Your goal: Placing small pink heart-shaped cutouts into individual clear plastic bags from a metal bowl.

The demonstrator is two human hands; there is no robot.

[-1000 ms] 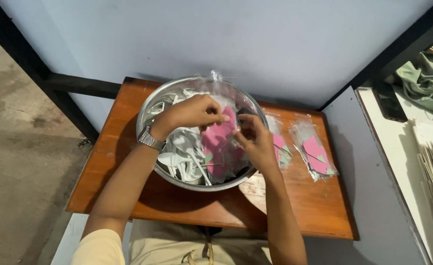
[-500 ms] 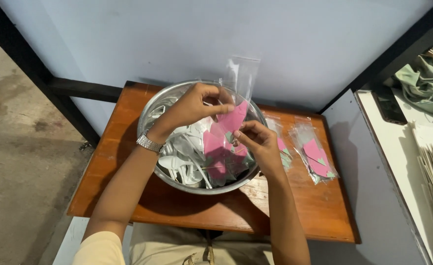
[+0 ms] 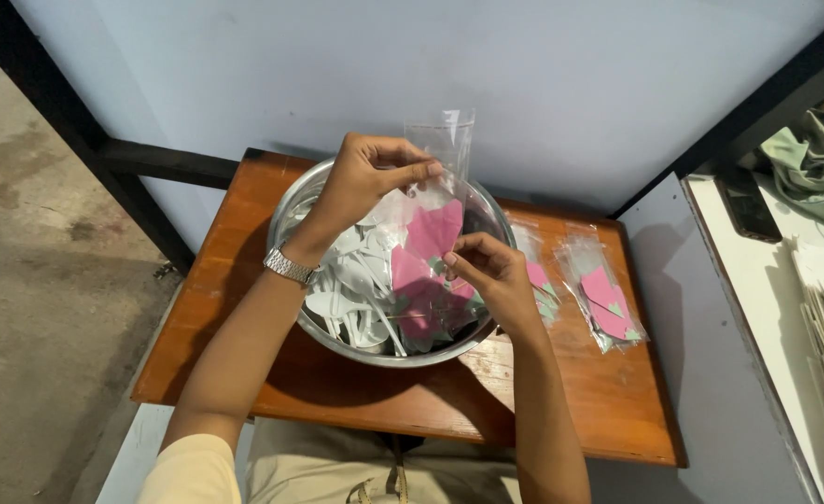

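Bag pinched by left hand | right hand clamps pink card over bowl | card wants aligning with bag mouth

Left hand raised, fingers pinched, right hand lower, fingers pinched

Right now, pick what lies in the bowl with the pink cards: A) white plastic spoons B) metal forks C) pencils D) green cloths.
A: white plastic spoons fill the left of the metal bowl, beside the pink cards.
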